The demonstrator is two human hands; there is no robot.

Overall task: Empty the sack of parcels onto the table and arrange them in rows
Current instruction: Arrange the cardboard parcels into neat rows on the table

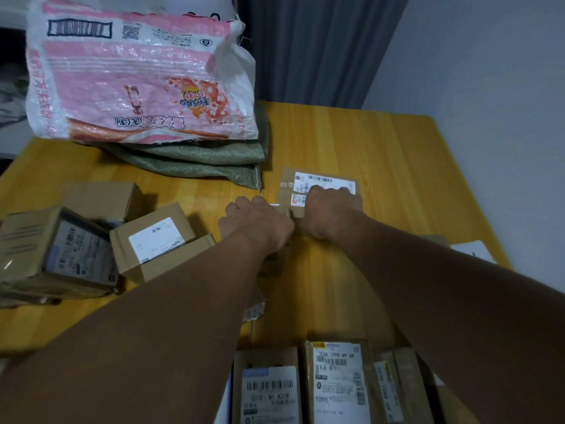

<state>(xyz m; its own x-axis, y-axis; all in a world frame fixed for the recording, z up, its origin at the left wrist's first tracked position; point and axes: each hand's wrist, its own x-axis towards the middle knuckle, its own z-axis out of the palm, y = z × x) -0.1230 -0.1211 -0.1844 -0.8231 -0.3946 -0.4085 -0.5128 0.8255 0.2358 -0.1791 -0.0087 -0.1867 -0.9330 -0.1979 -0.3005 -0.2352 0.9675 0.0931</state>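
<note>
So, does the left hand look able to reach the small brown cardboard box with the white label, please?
Probably yes: the small brown cardboard box lies close to the left hand, on its left, with only bare yellow wooden table between them.

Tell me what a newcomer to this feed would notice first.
The big pink and white sack stands out at the far left, resting on folded green sacks. At the middle of the table the left hand and right hand meet, the right on a flat labelled parcel. Brown boxes lie jumbled at the left, while a neat row sits at the near edge.
</note>
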